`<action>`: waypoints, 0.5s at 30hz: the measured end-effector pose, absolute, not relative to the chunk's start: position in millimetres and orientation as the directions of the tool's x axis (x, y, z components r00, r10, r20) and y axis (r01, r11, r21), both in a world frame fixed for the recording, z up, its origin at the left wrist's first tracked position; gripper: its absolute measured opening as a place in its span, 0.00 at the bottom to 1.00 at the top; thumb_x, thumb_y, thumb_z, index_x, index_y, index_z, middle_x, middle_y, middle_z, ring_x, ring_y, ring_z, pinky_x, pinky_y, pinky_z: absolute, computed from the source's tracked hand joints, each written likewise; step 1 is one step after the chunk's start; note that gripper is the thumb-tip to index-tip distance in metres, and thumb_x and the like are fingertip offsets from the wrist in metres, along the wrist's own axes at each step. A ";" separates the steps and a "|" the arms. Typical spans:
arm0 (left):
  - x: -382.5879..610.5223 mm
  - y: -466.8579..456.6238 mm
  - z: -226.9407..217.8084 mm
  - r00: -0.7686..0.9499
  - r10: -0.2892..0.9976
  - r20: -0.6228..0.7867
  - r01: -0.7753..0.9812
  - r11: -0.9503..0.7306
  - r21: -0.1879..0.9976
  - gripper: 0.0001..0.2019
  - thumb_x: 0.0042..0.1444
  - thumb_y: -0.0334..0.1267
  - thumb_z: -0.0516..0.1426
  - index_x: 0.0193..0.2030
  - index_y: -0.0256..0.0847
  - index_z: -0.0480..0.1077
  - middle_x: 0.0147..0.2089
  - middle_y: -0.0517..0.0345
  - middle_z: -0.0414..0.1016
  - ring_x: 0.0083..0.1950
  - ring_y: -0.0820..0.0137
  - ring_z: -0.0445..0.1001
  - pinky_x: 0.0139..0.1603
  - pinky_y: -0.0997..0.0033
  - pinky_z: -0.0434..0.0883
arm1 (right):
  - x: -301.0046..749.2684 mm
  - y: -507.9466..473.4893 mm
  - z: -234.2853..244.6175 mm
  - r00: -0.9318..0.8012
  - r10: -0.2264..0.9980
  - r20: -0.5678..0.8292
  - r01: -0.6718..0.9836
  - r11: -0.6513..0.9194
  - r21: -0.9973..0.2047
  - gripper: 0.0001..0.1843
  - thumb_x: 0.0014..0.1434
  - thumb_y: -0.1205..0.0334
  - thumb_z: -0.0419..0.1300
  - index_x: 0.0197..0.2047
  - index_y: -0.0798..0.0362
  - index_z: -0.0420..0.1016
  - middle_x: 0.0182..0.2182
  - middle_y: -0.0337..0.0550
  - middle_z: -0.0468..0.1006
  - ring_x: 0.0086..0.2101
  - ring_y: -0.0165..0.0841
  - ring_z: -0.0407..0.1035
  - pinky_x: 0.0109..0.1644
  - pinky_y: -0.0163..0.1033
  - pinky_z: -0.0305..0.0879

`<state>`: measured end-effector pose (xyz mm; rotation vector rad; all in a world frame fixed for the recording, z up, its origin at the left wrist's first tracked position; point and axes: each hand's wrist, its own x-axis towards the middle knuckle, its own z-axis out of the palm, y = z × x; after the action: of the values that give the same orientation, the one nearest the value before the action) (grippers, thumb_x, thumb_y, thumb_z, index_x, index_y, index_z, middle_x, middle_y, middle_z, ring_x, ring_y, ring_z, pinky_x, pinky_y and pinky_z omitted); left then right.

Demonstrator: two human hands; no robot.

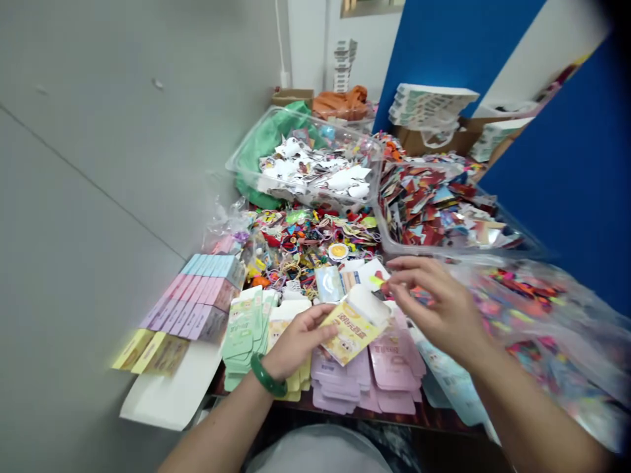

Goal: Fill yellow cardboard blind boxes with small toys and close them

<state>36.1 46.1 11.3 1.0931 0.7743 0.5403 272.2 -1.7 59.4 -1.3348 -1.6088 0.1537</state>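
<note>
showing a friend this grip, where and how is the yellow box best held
Likely by the left edge of the yellow box, coming from the left, thumb on the printed face, as the left hand has it. The box is tilted and its white flap stands at the upper end, so this grip leaves it free.

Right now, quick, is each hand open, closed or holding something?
Left hand: closed, holding a yellow box.
Right hand: fingers bent beside a small bright item; whether it's gripped can't be told.
</note>
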 end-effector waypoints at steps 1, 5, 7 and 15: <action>35.1 46.0 12.1 0.619 0.735 -0.278 -0.038 0.382 0.923 0.23 0.51 0.43 0.66 0.53 0.41 0.73 0.51 0.50 0.78 0.47 0.64 0.76 0.47 0.68 0.71 | 260.0 0.7 56.8 0.022 0.752 0.659 0.731 0.438 -0.524 0.05 0.59 0.64 0.59 0.33 0.51 0.77 0.43 0.50 0.78 0.45 0.41 0.70 0.48 0.48 0.66; 28.0 46.4 14.6 0.602 0.754 -0.264 -0.098 0.397 0.912 0.23 0.50 0.42 0.67 0.53 0.41 0.73 0.49 0.52 0.77 0.46 0.66 0.75 0.46 0.68 0.70 | 244.0 10.0 50.3 -0.279 0.729 0.625 0.746 0.575 -0.337 0.08 0.62 0.68 0.57 0.38 0.51 0.78 0.49 0.51 0.76 0.49 0.42 0.68 0.51 0.50 0.66; 23.9 47.1 14.3 0.603 0.757 -0.251 -0.098 0.383 0.918 0.22 0.50 0.42 0.67 0.52 0.41 0.73 0.48 0.52 0.77 0.46 0.66 0.75 0.45 0.69 0.70 | 247.5 13.6 50.8 -0.357 0.772 0.526 0.706 0.592 -0.389 0.10 0.62 0.66 0.56 0.37 0.48 0.79 0.53 0.50 0.75 0.53 0.44 0.67 0.52 0.52 0.67; 16.4 43.7 9.5 0.604 0.753 -0.261 -0.103 0.398 0.911 0.24 0.47 0.43 0.68 0.51 0.40 0.71 0.46 0.53 0.75 0.41 0.70 0.73 0.36 0.74 0.69 | 247.2 12.9 63.0 -0.396 0.871 0.290 0.565 0.480 -0.671 0.12 0.63 0.58 0.56 0.40 0.40 0.82 0.59 0.44 0.72 0.56 0.44 0.67 0.55 0.52 0.66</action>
<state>16.4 43.7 9.5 1.0250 0.7510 0.6112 247.2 12.9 63.0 -1.1814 -2.1050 0.6360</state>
